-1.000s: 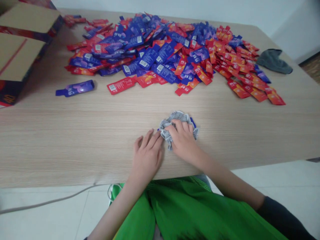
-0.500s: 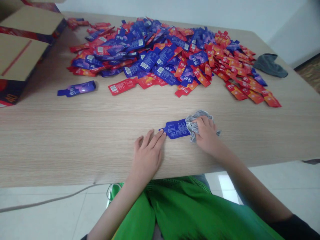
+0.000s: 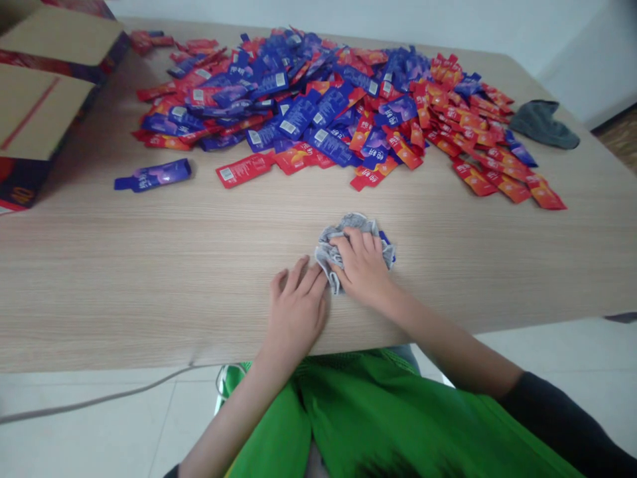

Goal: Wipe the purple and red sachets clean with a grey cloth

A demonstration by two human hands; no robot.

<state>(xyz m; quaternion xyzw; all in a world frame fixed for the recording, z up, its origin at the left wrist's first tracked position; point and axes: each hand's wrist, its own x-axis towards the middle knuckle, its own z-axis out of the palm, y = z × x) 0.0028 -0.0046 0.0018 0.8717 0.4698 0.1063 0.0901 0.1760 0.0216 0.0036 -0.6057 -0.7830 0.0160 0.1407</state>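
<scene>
A crumpled grey cloth [image 3: 329, 253] lies over a blue pouch [image 3: 383, 237] near the table's front edge. Only a bit of the pouch shows past the cloth's right side. My right hand [image 3: 363, 265] grips the cloth from above, fingers bent into it. At the cloth's left edge, my left hand [image 3: 298, 302] rests on the table with fingers apart, its fingertips by the spot where the cloth hides the pouch's narrow end.
Red and blue pouches [image 3: 298, 119] form a wide heap across the back. One blue pouch [image 3: 154, 176] lies alone at left. An open cardboard box [image 3: 44, 106] stands far left, a dark grey cloth [image 3: 543, 124] at right. A cable [image 3: 99, 400] runs below the table edge.
My right hand has slid left with the grey cloth, from the pouch's right end to beside my left hand, covering most of the pouch. My left hand has stayed nearly in place.
</scene>
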